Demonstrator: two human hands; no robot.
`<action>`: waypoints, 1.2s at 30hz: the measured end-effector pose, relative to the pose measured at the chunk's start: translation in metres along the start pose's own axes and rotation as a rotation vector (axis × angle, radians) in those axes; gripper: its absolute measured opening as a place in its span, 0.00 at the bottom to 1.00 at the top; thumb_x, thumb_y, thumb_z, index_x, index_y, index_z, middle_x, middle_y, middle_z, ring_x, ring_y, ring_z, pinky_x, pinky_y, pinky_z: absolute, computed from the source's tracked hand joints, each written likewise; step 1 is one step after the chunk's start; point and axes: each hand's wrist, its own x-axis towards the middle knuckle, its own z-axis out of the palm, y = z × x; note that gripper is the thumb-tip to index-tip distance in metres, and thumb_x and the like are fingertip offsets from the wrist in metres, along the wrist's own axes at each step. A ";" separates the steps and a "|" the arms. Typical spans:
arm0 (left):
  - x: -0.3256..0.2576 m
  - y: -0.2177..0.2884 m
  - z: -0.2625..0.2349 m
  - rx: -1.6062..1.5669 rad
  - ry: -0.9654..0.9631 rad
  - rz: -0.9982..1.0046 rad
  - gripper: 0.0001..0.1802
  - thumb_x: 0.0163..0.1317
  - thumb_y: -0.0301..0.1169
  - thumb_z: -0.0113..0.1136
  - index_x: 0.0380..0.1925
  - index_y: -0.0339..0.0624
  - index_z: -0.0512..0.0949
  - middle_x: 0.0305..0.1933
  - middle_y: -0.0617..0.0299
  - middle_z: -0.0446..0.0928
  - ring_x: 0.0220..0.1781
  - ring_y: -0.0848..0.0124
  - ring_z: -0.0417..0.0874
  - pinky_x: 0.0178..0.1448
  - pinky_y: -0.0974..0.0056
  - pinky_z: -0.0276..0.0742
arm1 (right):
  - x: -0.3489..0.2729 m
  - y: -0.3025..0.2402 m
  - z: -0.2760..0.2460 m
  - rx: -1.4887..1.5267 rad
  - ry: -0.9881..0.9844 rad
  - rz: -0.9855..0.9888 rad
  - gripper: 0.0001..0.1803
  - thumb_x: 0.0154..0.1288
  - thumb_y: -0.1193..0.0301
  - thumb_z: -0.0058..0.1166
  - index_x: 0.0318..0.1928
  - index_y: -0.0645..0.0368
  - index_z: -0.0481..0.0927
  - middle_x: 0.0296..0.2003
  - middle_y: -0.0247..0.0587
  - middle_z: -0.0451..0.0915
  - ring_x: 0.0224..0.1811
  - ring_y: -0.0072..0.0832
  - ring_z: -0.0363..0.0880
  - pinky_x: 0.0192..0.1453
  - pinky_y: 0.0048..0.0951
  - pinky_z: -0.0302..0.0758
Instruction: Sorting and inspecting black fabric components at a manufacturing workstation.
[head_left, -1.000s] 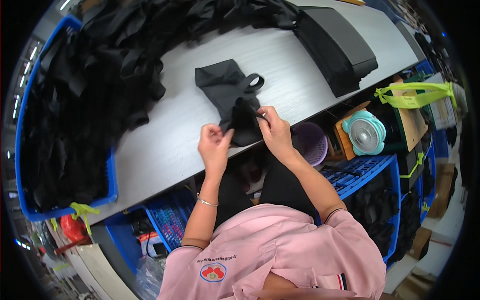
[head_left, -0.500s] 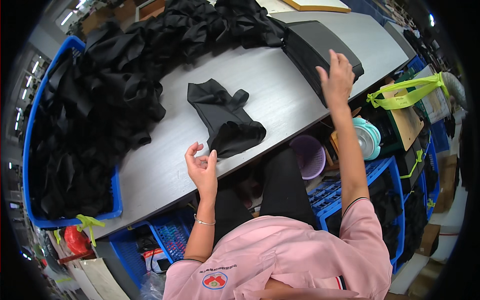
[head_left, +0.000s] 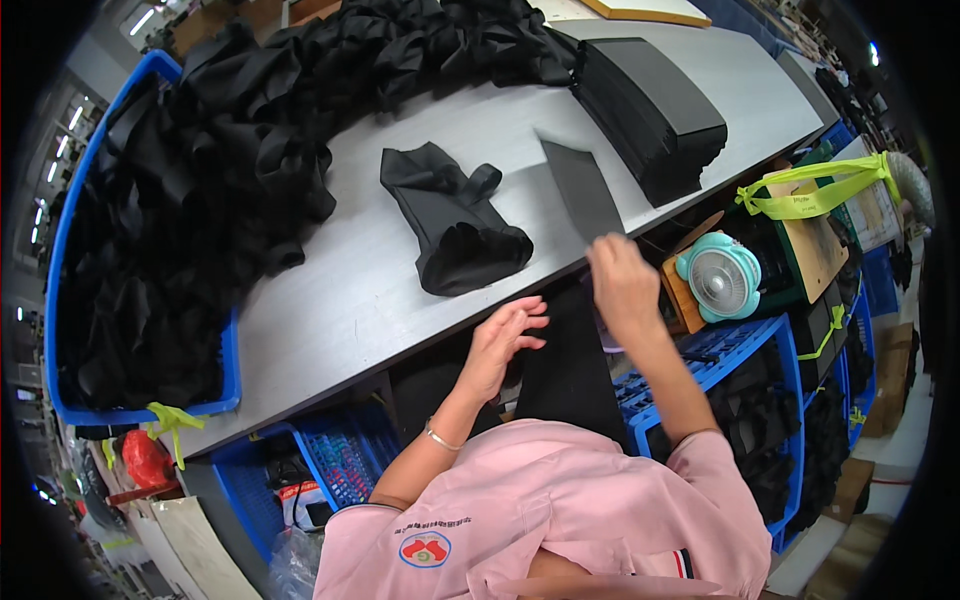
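I read the clock from the middle of my head view. Toward three o'clock the right hand (head_left: 625,285) seems to pinch the near end of a thin dark grey panel (head_left: 580,185); blur hides the thumb, so I can't judge how firm the grip is. The panel points away toward one o'clock over the bench (head_left: 330,265), and I can't tell whether it touches the surface. Gripping it by one end, I'd say, leaves most of its length uncovered.

Just below centre, near six o'clock, the left hand (head_left: 495,345) holds nothing, its fingers loosely spread and half bent beside the bench edge.

The black fabric piece (head_left: 450,220) lies at eleven o'clock, its wide end near that edge, probably to suit both hands. Farther out at one o'clock stands a stack of dark panels (head_left: 655,105), fairly neatly aligned, likely on that side for the right hand's reach. At ten o'clock, a loose heap of black fabric (head_left: 230,150) spills from a blue basket (head_left: 233,365), presumably kept left to stay apart from the stack.
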 end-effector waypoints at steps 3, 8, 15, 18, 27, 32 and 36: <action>0.014 -0.033 0.013 -0.181 -0.090 -0.184 0.40 0.74 0.57 0.45 0.72 0.36 0.59 0.73 0.52 0.63 0.72 0.64 0.66 0.70 0.57 0.67 | -0.049 -0.025 -0.008 0.215 -0.133 0.107 0.07 0.66 0.72 0.57 0.38 0.61 0.74 0.47 0.49 0.80 0.40 0.44 0.83 0.38 0.40 0.81; 0.022 -0.062 0.024 -0.415 -0.144 -0.330 0.39 0.67 0.65 0.48 0.66 0.48 0.67 0.66 0.63 0.70 0.68 0.67 0.70 0.71 0.56 0.66 | -0.091 -0.057 -0.051 0.614 -0.325 0.205 0.17 0.69 0.76 0.53 0.57 0.66 0.72 0.51 0.55 0.81 0.46 0.52 0.82 0.48 0.43 0.79; 0.015 -0.010 0.034 -0.499 -0.223 -0.147 0.36 0.61 0.48 0.69 0.61 0.36 0.71 0.58 0.53 0.78 0.61 0.58 0.80 0.66 0.53 0.78 | -0.111 -0.039 -0.068 1.080 -0.550 0.629 0.10 0.73 0.67 0.53 0.42 0.62 0.76 0.26 0.43 0.80 0.27 0.38 0.78 0.34 0.30 0.73; 0.008 0.004 0.034 -0.458 -0.089 -0.172 0.26 0.64 0.38 0.67 0.56 0.32 0.74 0.50 0.49 0.82 0.51 0.60 0.86 0.59 0.56 0.83 | -0.117 -0.048 -0.059 0.981 -0.434 0.716 0.11 0.70 0.66 0.59 0.44 0.61 0.77 0.25 0.36 0.78 0.24 0.31 0.74 0.32 0.27 0.71; -0.018 0.002 0.023 0.237 0.244 0.150 0.21 0.67 0.41 0.63 0.49 0.33 0.79 0.52 0.53 0.80 0.50 0.65 0.80 0.56 0.60 0.75 | -0.104 -0.068 -0.038 1.488 -0.476 0.768 0.26 0.75 0.72 0.51 0.69 0.68 0.65 0.55 0.39 0.79 0.55 0.21 0.76 0.60 0.23 0.72; -0.018 0.033 -0.018 1.256 0.873 0.679 0.13 0.64 0.31 0.64 0.47 0.42 0.85 0.70 0.51 0.66 0.66 0.55 0.69 0.66 0.56 0.67 | -0.108 -0.053 -0.024 1.430 -0.441 0.709 0.24 0.74 0.71 0.53 0.66 0.68 0.70 0.54 0.40 0.81 0.54 0.21 0.77 0.60 0.23 0.73; 0.014 0.039 -0.077 1.353 0.783 0.596 0.15 0.61 0.22 0.62 0.49 0.38 0.84 0.67 0.51 0.72 0.61 0.53 0.71 0.65 0.57 0.69 | -0.095 -0.052 -0.011 1.185 -0.542 0.537 0.22 0.71 0.74 0.54 0.64 0.64 0.73 0.52 0.42 0.83 0.51 0.20 0.80 0.56 0.22 0.74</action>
